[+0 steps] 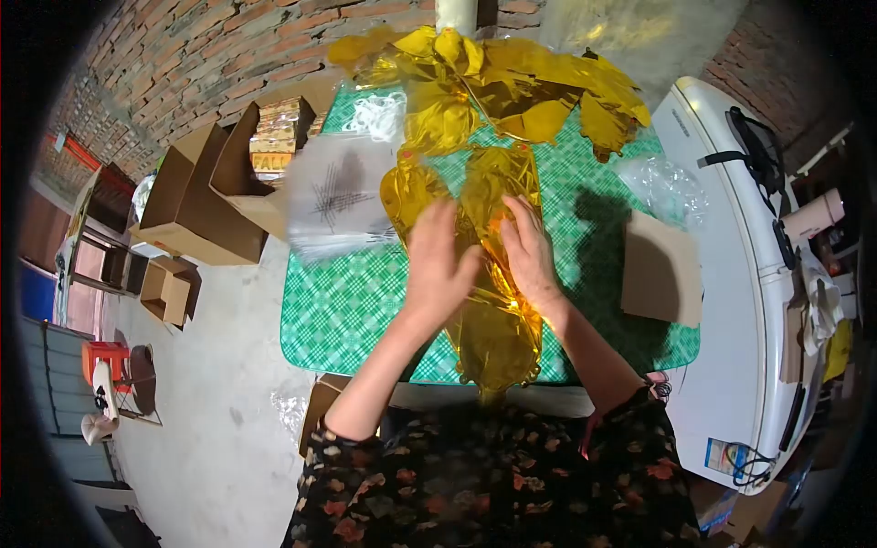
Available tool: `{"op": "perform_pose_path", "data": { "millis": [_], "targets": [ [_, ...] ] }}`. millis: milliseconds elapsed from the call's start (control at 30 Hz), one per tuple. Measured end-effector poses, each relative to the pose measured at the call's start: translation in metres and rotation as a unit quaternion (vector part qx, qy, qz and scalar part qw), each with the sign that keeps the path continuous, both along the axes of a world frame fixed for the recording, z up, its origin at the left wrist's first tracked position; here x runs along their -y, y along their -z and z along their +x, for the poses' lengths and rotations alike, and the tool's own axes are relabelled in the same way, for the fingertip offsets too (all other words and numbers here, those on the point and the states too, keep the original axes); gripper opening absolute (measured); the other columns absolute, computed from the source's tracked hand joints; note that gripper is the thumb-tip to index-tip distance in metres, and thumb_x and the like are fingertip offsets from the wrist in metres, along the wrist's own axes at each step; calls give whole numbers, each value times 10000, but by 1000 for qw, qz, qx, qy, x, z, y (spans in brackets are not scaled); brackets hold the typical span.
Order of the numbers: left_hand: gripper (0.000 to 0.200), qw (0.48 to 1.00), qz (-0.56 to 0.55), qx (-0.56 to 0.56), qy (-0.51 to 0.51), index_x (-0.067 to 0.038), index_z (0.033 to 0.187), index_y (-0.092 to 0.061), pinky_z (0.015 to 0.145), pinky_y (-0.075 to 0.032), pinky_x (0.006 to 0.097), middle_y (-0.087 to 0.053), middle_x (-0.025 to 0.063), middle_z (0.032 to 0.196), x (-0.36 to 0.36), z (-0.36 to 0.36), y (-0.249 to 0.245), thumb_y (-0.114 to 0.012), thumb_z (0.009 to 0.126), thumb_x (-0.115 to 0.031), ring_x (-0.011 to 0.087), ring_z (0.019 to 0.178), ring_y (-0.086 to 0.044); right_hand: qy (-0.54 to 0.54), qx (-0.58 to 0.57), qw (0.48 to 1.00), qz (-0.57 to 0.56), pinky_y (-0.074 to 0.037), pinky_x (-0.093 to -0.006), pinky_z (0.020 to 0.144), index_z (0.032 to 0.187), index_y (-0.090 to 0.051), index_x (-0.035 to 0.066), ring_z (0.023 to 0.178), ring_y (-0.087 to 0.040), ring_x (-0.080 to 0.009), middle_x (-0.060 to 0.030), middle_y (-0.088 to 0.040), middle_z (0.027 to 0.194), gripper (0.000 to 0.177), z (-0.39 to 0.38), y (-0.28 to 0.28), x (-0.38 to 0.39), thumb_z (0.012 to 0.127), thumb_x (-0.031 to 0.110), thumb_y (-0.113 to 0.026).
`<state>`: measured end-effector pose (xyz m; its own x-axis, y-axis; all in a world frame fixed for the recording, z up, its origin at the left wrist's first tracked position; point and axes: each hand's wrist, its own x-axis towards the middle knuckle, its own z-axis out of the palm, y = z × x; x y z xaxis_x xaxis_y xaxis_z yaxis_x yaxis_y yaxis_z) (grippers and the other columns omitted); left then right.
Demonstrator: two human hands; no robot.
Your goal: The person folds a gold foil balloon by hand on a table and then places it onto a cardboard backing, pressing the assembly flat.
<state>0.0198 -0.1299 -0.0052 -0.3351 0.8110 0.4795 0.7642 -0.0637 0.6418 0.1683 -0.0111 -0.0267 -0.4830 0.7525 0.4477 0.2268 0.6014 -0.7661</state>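
Note:
A flat gold foil balloon (pixel 498 333) lies spread on the green checked tablecloth (pixel 343 315), with two lobes toward the back and one end at the table's front edge. My left hand (pixel 438 256) is over its left lobe, slightly blurred, thumb apart from the fingers. Resting along the right lobe, my right hand (pixel 528 254) has its fingers stretched out. Neither hand shows anything gripped. Behind them, a pile of gold foil balloons (pixel 530 87) covers the back of the table.
A stack of clear plastic bags (pixel 340 196) is at the table's left, beside white ribbon or string (pixel 376 117). At the right are a cardboard piece (pixel 660 269) and crumpled clear plastic (pixel 662 187). Cardboard boxes (pixel 206 205) stand on the left; a white freezer (pixel 722 365) adjoins the right.

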Motion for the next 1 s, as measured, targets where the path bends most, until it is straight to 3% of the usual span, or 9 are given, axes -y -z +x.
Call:
{"op": "perform_pose_path", "data": {
  "millis": [100,200,300,433,633,833,967,1000],
  "targets": [
    [697,972,17,219,-80,25,1594,-424,1264,-348,479,-461,261,1624,45,-19,14,-720,1001,-189,407,1518,-435,9,60,998,23,-383,-472,1235,1464,-584,4,1508,-454,-431,-216,-591,1533,412,-2,-1,2,1098,195,-585],
    [711,853,-2,519,-60,36,1666,-306,1218,-423,414,-418,250,1639,73,-14,-19,-641,1075,-175,309,1423,-537,-4,107,992,61,-372,-485,1243,1428,-622,5,1530,-426,-421,-176,-607,1529,407,-2,3,0,1071,200,-619],
    [732,769,7,638,-34,69,1664,-283,1210,-444,442,-495,229,1558,78,-28,-9,-618,1064,-182,310,1370,-572,-9,121,988,98,-375,-512,1234,1373,-663,-8,1523,-420,-430,-159,-625,1498,397,-5,11,1,1028,188,-654],
    [590,745,-21,666,-30,70,1552,-411,1149,-503,422,-596,200,1449,70,-26,-22,-617,1058,-178,280,1254,-644,-8,143,986,89,-347,-514,1254,1368,-671,-11,1539,-387,-432,-164,-598,1532,421,-9,15,2,1017,221,-657],
    [462,781,-104,615,36,17,1467,-533,1066,-530,383,-680,142,1347,47,-35,-10,-633,1056,-170,229,1191,-680,-14,197,973,123,-285,-530,1290,1424,-648,17,1553,-373,-416,-159,-563,1574,478,-9,10,6,1021,274,-654],
    [431,828,-63,554,57,6,1467,-554,1113,-469,348,-678,81,1382,18,-17,-13,-605,1065,-142,183,1258,-627,-14,239,964,118,-268,-500,1303,1494,-616,54,1583,-352,-363,-124,-540,1615,495,-10,7,7,1058,288,-613],
    [405,802,-60,593,36,10,1450,-566,1114,-466,354,-680,89,1371,2,-9,-9,-594,1096,-182,193,1254,-622,-19,208,970,126,-254,-527,1309,1441,-639,14,1550,-387,-389,-154,-563,1573,458,-11,9,7,1044,241,-614],
    [402,765,-58,640,33,7,1438,-574,1079,-505,377,-687,98,1356,-2,-7,-12,-580,1116,-235,209,1219,-648,-21,206,970,124,-253,-527,1309,1441,-637,10,1548,-389,-388,-154,-563,1573,458,-10,9,7,1045,238,-611]
  ]
}}
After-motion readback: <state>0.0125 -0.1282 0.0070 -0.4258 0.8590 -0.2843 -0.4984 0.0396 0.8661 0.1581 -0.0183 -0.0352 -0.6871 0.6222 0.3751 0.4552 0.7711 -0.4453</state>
